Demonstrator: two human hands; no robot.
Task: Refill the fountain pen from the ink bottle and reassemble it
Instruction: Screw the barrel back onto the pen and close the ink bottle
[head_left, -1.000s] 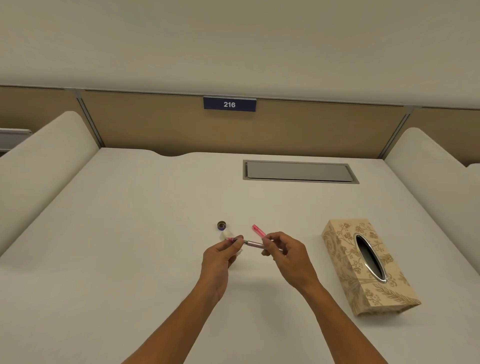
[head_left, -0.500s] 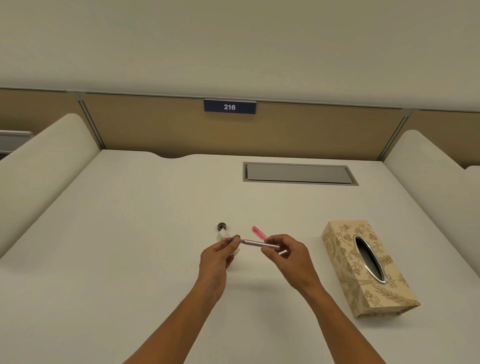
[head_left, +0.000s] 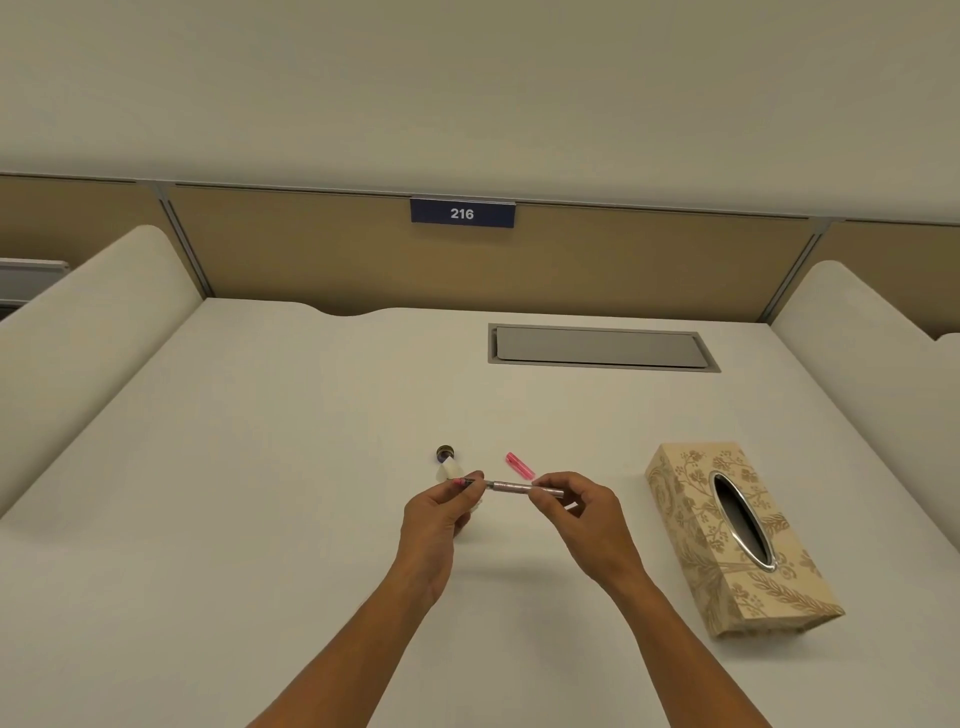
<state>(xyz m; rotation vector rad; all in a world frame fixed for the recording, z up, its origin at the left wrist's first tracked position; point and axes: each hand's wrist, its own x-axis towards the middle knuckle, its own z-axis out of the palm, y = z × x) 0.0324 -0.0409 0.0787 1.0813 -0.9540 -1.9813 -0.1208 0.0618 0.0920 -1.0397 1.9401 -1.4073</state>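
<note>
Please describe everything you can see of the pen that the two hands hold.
The fountain pen is a slim, grey, metallic-looking tube with a pink end, held roughly level above the table. The left hand pinches the pink end; the right hand pinches the other end. Its nib is too small to make out.

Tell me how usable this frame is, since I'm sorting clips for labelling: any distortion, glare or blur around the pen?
Head view: wide-angle bending curves the desk edges and back panel; lighting is even and soft, with faint shadows under the left hand and right hand; no glare; the pen is small and slightly soft, so its fine detail is unreadable.
</note>
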